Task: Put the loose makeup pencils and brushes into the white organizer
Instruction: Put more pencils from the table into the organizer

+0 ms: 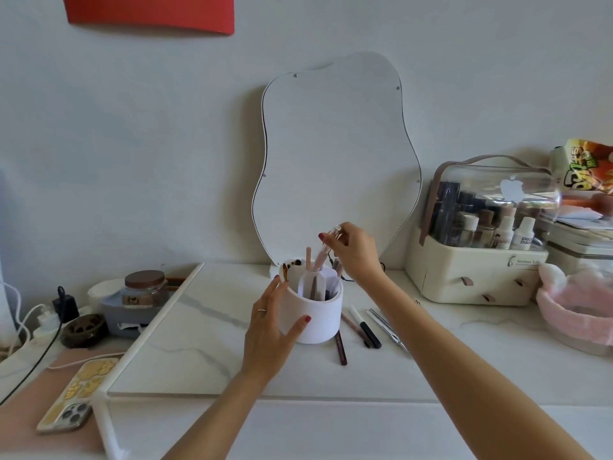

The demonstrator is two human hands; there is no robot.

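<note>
Pinching a brush [323, 250] over the organizer [315, 322], the right hand [353, 250] could miss its slot; left hand [270, 327], fingers straight, steadies the side against tipping.

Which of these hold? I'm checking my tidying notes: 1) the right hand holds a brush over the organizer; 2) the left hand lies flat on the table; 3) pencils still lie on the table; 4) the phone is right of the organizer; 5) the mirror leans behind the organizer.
1. True: the right hand pinches a brush whose lower end is in the organizer.
2. False: the left hand rests against the organizer's side.
3. True: pencils lie on the table just right of the organizer.
4. False: the phone lies far to its left.
5. True: the mirror leans on the wall behind it.
</note>
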